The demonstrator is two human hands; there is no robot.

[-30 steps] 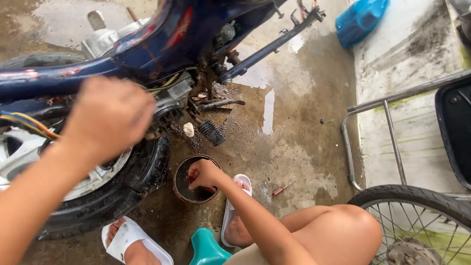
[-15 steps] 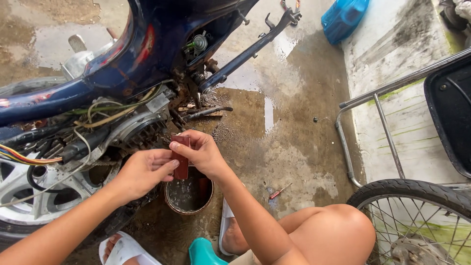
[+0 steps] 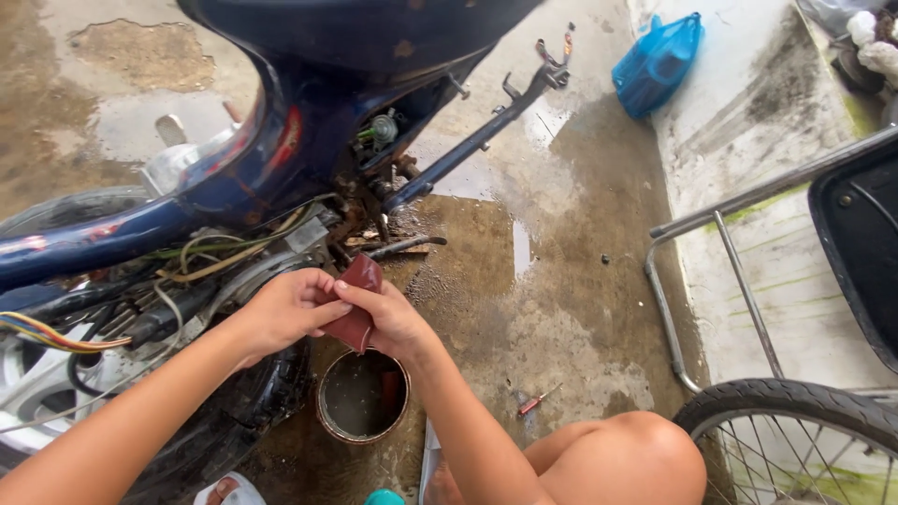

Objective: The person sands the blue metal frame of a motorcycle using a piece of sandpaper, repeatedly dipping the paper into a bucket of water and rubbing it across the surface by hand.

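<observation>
My left hand point(image 3: 285, 311) and my right hand point(image 3: 393, 320) meet above a round rusty tin point(image 3: 363, 396) that stands on the wet floor with murky liquid in it. Both hands pinch a small dark red folded sheet point(image 3: 358, 299), which looks like sandpaper. The hands are close in front of a stripped blue motorbike point(image 3: 309, 140) with bare wires point(image 3: 56, 334) and its engine area exposed. My bare knee point(image 3: 617, 458) shows at the bottom right.
A small red-handled screwdriver point(image 3: 540, 401) lies on the concrete right of the tin. A blue plastic jug point(image 3: 658, 62) lies at the top right. A bicycle wheel point(image 3: 795, 425) and a metal frame point(image 3: 720, 234) stand on the right. Puddles cover the floor.
My left hand came down from the bike to join my right hand, which lifted the red sheet out of the tin. The view has shifted lower and closer.
</observation>
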